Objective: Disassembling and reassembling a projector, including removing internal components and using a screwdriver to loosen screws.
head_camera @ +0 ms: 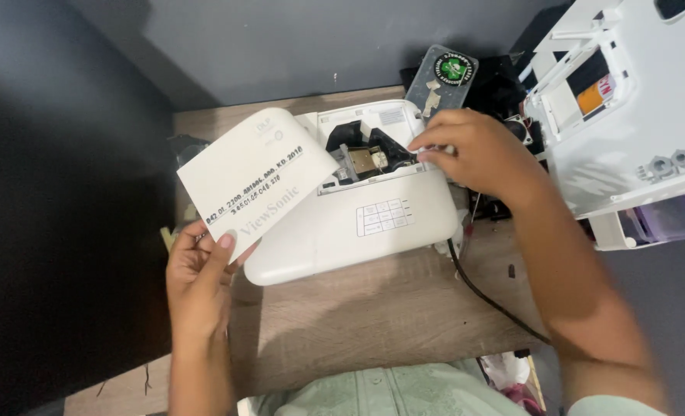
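Note:
A white projector [373, 223] lies on a small wooden table [373, 316], its top compartment open and showing a black cavity with a metal lamp part [363, 159]. My left hand [200, 273] grips the removed white cover panel [254, 177] by its lower corner, held tilted up to the left of the projector. My right hand [473, 150] reaches over the open compartment, fingertips pinched at its right edge on something small that I cannot make out.
A black cable [481, 289] runs from the projector's right side off the table. Another white opened device housing [627, 108] stands at the right. A dark card with a green round sticker [444, 73] leans behind the projector. A dark wall is at the left.

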